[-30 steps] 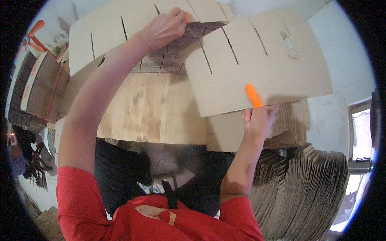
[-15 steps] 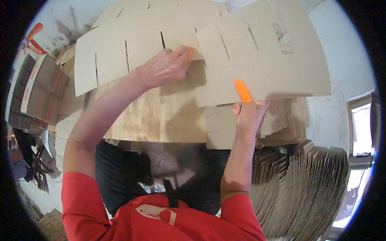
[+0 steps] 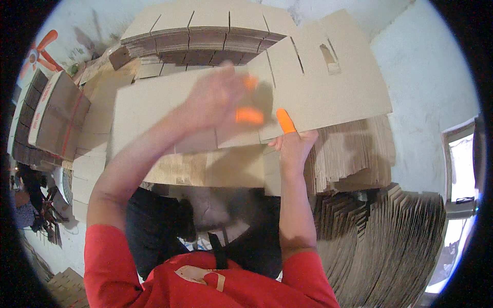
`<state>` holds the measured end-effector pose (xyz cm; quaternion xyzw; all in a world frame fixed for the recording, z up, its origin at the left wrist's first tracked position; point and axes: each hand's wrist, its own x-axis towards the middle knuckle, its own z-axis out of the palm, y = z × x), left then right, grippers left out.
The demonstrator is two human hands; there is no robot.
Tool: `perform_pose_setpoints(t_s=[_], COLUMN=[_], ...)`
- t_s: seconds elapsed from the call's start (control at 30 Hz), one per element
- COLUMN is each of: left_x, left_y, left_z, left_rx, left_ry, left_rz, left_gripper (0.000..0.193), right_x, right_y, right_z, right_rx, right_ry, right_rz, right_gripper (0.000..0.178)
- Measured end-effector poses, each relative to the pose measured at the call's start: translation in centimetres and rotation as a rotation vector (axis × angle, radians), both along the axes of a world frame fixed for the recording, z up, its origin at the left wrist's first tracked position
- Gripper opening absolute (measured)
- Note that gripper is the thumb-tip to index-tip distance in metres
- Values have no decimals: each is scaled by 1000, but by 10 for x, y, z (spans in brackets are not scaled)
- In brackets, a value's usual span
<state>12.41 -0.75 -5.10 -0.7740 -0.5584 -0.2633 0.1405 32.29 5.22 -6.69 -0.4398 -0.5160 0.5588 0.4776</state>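
My right hand (image 3: 298,146) grips the near edge of a slotted cardboard sheet (image 3: 339,97), its thumb in an orange finger cot lying on top and its fingers partly hidden beneath. Smeared by motion, my left hand (image 3: 215,97) hovers over another slotted cardboard panel (image 3: 149,105) to the left. Orange cots mark its thumb and a finger, which are apart with nothing visible between them. The two cardboard pieces meet or overlap near the middle; whether they are joined I cannot tell. A torn cutout shows in the right sheet.
Beneath the cardboard lies a wooden tabletop (image 3: 179,169). A stack of slotted sheets (image 3: 210,38) stands at the far side. More cardboard is piled under the right sheet (image 3: 349,154) and at lower right (image 3: 390,241). Bundled cardboard (image 3: 56,113) and an orange fan (image 3: 43,54) are at left.
The left panel has come nearer, uncovering the far stack. The right sheet and my right hand have shifted left. My left hand has moved slightly, its thumb and finger parting.
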Motion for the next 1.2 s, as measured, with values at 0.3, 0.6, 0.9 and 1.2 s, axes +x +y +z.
perform_pose_setpoints(t_s=[0.3, 0.6, 0.9, 1.2], left_x=[-92, -106, -87, -61], left_y=[132, 126, 104, 69], left_z=[23, 30, 49, 19], left_rx=[43, 158, 95, 78], left_ry=[478, 269, 571, 613], left_rz=[453, 180, 350, 216], left_gripper=[35, 24, 31, 25], right_x=[-3, 3, -1, 0], right_y=[-3, -3, 0, 2], right_z=[-1, -6, -12, -16], right_rx=[-40, -36, 35, 5], right_ry=[13, 25, 130, 126], right_rz=[16, 28, -28, 22], right_gripper=[22, 22, 26, 31])
